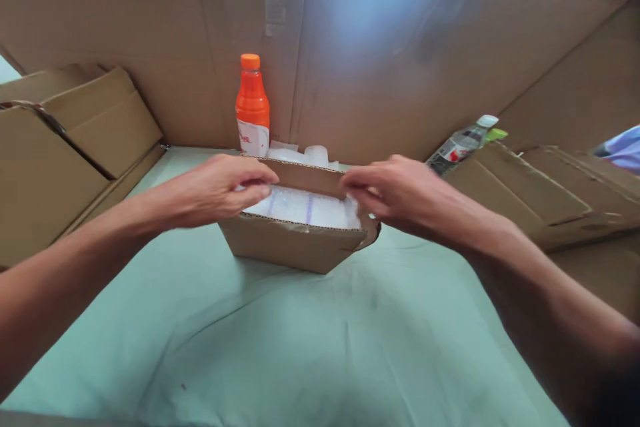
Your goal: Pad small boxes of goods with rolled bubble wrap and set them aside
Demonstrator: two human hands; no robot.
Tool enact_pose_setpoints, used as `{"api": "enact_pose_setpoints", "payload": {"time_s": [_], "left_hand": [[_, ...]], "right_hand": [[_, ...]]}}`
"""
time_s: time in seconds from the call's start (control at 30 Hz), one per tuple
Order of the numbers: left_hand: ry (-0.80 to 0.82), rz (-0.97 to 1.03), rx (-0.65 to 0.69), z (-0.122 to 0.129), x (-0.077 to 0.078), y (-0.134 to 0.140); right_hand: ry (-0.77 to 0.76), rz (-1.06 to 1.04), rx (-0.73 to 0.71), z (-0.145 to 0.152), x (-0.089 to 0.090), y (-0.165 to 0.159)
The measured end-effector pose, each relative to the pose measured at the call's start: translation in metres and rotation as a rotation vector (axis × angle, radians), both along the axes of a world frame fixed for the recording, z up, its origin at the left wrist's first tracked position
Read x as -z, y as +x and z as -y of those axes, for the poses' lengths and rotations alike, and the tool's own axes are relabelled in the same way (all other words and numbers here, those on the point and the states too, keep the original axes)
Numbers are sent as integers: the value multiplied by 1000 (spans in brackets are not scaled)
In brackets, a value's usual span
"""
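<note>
A small open cardboard box (290, 247) stands on the green cloth, with clear bubble-wrapped white contents (310, 209) inside. My left hand (225, 188) is over the box's left end, its fingers bent and the thumb apart from the forefinger. At the right end is my right hand (387, 185), fingers curled at the back panel's rim and thumb held away from them. Nothing shows between the fingertips of either hand. Both hands partly cover the ends of the box.
An orange drink bottle (253, 107) stands behind the box, beside some whitish wrapped items (316, 157). A clear bottle (457, 147) leans at the right near cardboard boxes (530, 190). More cardboard (55, 167) lies left. A tall cardboard wall (380, 60) closes the back.
</note>
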State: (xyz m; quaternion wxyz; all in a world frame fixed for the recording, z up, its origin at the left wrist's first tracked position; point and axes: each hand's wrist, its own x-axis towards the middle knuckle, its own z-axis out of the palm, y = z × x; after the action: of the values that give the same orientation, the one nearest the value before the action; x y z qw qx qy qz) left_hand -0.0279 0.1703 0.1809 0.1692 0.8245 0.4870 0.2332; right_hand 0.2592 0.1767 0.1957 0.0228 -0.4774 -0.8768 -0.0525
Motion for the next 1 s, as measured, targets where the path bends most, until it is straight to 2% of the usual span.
{"api": "enact_pose_setpoints", "payload": {"time_s": [0.07, 0.1, 0.13, 0.17, 0.27, 0.33, 0.37, 0.47, 0.53, 0.6, 0.67, 0.77, 0.87, 1.0], "left_hand": [[152, 142, -167, 29, 10, -24], [214, 236, -301, 42, 22, -35], [209, 356, -415, 53, 39, -45], [137, 475, -465, 60, 58, -53], [-128, 677, -423, 58, 120, -56], [-194, 804, -387, 44, 146, -39], [-201, 864, -381, 37, 153, -26], [-204, 983, -359, 26, 154, 19], [-246, 1003, -260, 33, 149, 44], [-306, 1006, -165, 51, 146, 56], [-356, 1002, -187, 73, 146, 51], [-336, 978, -379, 99, 150, 21], [-310, 881, -512, 114, 154, -9], [-336, 808, -667, 127, 162, -20]], "right_hand": [[190, -279, 124, 26, 13, 35], [216, -391, 193, 39, 26, 50], [184, -485, 247, 51, 43, 61], [130, -585, 277, 60, 62, 65], [-116, -721, 312, 67, 118, 48], [-198, -783, 299, 59, 141, 26], [-215, -815, 295, 53, 147, 19], [-215, -830, 348, 49, 152, 24], [-161, -762, 430, 63, 150, 47], [-81, -705, 482, 88, 149, 66], [-65, -684, 463, 115, 150, 71], [-103, -725, 346, 139, 158, 54], [-96, -857, 245, 132, 172, 41], [-275, -1060, 160, 105, 190, 44]]}}
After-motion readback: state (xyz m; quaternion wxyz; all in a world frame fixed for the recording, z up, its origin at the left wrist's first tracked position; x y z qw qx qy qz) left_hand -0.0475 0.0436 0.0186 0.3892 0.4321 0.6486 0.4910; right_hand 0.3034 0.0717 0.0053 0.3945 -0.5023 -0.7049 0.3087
